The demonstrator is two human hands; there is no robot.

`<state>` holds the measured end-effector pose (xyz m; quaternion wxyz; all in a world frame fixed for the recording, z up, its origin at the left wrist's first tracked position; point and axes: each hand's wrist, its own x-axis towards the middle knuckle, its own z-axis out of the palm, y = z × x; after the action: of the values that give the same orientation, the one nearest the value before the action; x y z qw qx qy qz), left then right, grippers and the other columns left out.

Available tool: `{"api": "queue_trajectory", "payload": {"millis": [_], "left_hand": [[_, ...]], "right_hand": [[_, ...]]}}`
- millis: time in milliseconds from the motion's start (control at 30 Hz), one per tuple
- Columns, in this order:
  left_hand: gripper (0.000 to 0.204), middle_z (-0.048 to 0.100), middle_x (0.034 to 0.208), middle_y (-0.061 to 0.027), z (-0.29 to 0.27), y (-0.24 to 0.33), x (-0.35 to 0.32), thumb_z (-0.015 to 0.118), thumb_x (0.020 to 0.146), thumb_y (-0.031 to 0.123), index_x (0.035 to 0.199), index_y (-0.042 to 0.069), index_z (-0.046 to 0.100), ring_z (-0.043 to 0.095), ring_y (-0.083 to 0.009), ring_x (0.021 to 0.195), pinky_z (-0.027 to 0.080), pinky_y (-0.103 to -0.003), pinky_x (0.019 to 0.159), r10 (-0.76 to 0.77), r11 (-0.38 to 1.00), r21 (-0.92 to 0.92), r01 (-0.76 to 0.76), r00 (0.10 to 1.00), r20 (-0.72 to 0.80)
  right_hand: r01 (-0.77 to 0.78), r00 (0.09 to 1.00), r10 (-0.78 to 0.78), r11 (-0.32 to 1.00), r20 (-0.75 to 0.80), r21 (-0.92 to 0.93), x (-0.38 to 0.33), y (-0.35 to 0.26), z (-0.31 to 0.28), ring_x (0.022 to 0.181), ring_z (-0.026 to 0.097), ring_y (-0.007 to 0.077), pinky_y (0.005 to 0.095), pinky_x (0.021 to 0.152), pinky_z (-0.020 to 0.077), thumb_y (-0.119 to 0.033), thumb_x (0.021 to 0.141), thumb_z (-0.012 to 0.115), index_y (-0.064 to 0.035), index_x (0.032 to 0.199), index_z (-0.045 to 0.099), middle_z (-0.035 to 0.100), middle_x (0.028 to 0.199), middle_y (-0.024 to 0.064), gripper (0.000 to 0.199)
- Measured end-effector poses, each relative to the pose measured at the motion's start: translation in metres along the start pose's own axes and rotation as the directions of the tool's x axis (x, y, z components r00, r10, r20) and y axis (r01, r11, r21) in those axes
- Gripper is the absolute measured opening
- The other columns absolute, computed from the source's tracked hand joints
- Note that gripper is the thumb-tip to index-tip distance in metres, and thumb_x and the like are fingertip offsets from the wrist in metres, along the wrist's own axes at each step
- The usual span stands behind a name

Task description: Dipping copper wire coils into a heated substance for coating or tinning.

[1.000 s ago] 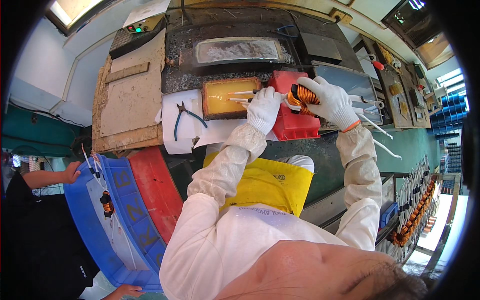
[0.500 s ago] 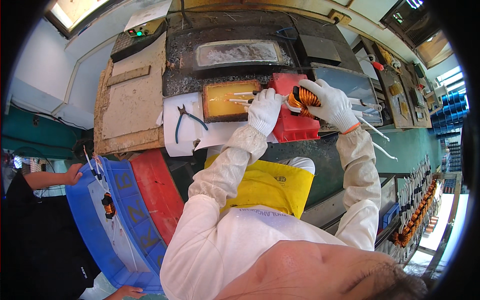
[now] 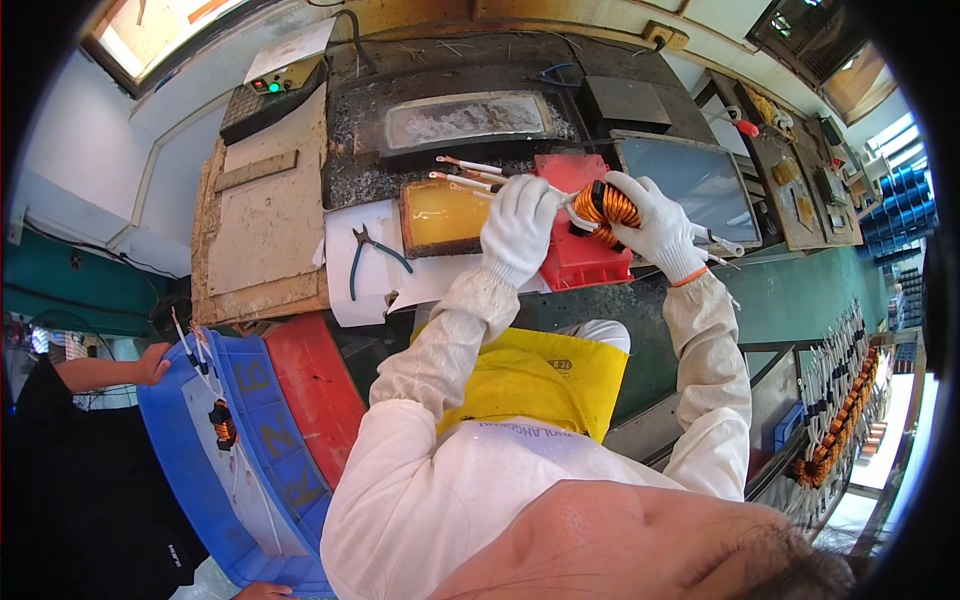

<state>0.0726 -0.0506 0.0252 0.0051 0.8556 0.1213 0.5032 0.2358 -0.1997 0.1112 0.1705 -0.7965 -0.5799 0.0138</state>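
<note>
My right hand (image 3: 656,228), in a white glove, is closed round a copper-wound toroidal coil (image 3: 606,206) with black parts on its ring. My left hand (image 3: 521,228), also gloved, grips the white leads (image 3: 473,172) that come out of the coil's left side. Their bare copper ends point left, above a tray of amber liquid (image 3: 430,220). More white leads (image 3: 716,240) stick out to the right past my right hand. Beneath the coil stands a red plastic bin (image 3: 582,262). Blue-handled cutting pliers (image 3: 369,252) lie on white paper left of the tray.
Behind is a rectangular pot with a silvery surface (image 3: 468,118). At left, a person's hand (image 3: 152,364) holds a blue crate (image 3: 262,400) with another coil (image 3: 222,424) inside. Many coils (image 3: 838,420) hang in a row at lower right. A control box (image 3: 285,78) stands at far left.
Both hands have brought the coil slightly nearer to me. The lead ends have tilted up and now sit higher over the tray's far edge.
</note>
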Motion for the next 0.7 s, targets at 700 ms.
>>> {"api": "queue_trajectory", "payload": {"millis": [700], "left_hand": [[0.015, 0.061, 0.104, -0.0117, 0.007, 0.002, 0.007, 0.059, 0.081, 0.013, 0.095, 0.006, 0.061, 0.059, -0.0283, 0.096, 0.048, -0.042, 0.091, -0.009, 0.999, 0.038, 0.005, 0.995, 0.099]], "right_hand": [[-0.101, 0.995, 0.101, 0.995, 0.017, -0.011, 0.000, -0.011, -0.003, 0.096, 0.064, 0.0406, 0.0448, 0.082, 0.0538, -0.018, 0.077, 0.072, -0.0224, 0.135, 0.049, 0.059, 0.110, 0.0143, 0.063]]}}
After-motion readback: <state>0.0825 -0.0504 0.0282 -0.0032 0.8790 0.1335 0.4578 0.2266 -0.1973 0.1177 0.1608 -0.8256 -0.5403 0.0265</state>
